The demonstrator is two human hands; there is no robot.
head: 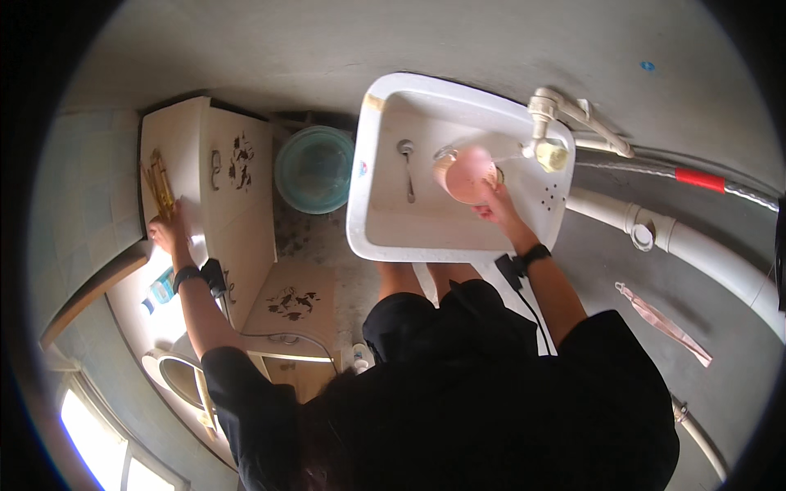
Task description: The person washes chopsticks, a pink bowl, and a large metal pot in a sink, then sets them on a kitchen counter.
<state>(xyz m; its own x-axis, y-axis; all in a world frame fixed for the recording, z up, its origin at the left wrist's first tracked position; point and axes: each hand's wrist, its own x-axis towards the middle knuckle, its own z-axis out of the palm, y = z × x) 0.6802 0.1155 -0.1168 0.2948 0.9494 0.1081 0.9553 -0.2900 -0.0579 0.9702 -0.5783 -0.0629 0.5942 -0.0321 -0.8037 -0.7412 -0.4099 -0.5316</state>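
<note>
Over the white sink, my right hand holds a pink perforated cup by its rim, with the opening facing up toward me. What looks like a thin stream of water runs from the tap toward the cup. A metal spoon lies on the basin floor, and another shiny metal piece is partly hidden behind the cup. Far to the left, my left hand is closed around the lower ends of a bundle of chopsticks on the white countertop.
Between cabinet and sink stands a teal plastic basin. A blue-labelled bottle and a round-framed object are on the counter near my left arm. White pipes and a pink strap are at the right wall.
</note>
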